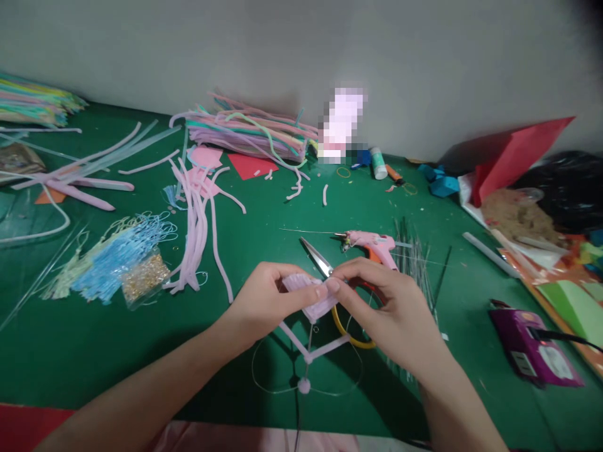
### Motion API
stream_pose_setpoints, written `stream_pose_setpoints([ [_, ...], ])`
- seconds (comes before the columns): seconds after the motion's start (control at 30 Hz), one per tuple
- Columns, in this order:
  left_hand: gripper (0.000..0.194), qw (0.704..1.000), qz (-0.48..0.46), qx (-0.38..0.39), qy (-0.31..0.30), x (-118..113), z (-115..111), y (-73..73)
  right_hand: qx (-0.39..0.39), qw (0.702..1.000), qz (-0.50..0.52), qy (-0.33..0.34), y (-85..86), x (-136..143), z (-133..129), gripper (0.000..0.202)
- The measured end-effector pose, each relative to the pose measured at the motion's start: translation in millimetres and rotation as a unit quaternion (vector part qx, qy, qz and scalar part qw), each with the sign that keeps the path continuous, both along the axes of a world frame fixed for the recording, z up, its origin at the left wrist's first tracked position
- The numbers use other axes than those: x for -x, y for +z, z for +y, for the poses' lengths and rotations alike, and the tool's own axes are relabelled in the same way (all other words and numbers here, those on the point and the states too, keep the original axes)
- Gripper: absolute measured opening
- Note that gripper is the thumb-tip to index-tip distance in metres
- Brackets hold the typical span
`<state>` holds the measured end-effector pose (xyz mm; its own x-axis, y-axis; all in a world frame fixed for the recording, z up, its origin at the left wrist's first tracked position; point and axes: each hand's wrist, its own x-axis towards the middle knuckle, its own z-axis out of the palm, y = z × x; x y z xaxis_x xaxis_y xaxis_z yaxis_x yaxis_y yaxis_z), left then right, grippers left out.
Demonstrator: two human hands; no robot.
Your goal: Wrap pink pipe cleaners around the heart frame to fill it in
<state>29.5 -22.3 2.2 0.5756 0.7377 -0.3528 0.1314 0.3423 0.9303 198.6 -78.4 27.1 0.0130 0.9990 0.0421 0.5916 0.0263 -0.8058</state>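
Note:
A lilac piece made of pipe cleaners [318,307] is pinched between my two hands near the middle of the table. My left hand [268,301] grips its left side, thumb on top. On its upper right edge the thumb and fingers of my right hand [384,301] are closed. Below hang a lilac V-shaped strip [306,356], thin wire loops and a small lilac pompom [304,385]. Scissors [320,258] lie just beyond the hands, their yellow-orange handles partly behind my right hand. A pink glue gun [370,243] rests behind them.
Lilac pipe cleaners [194,232], blue tassels [117,257] and a bag of gold beads [144,278] lie left on the green table [264,232]. Pipe-cleaner bundles [249,132] stand at the back. At right are wires [417,282], a purple box [537,351] and red paper [518,157].

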Motion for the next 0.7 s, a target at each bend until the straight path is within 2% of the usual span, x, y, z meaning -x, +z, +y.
stream_pose_setpoints([
  [0.2, 0.028, 1.0, -0.013, 0.013, -0.006, 0.2, -0.7, -1.3, 0.002, 0.999, 0.039, 0.005, 0.4, -0.8, 0.6, 0.016],
  [0.43, 0.01, 0.998, -0.045, 0.028, -0.02, -2.2, 0.3, -0.9, 0.056, 0.99, 0.116, -0.054, -4.5, -7.3, 0.7, 0.019],
  [0.7, 0.015, 0.998, -0.055, 0.037, 0.006, -4.1, -1.1, -4.2, 0.089, 0.979, 0.175, -0.048, -8.6, -7.6, 5.1, 0.025],
])
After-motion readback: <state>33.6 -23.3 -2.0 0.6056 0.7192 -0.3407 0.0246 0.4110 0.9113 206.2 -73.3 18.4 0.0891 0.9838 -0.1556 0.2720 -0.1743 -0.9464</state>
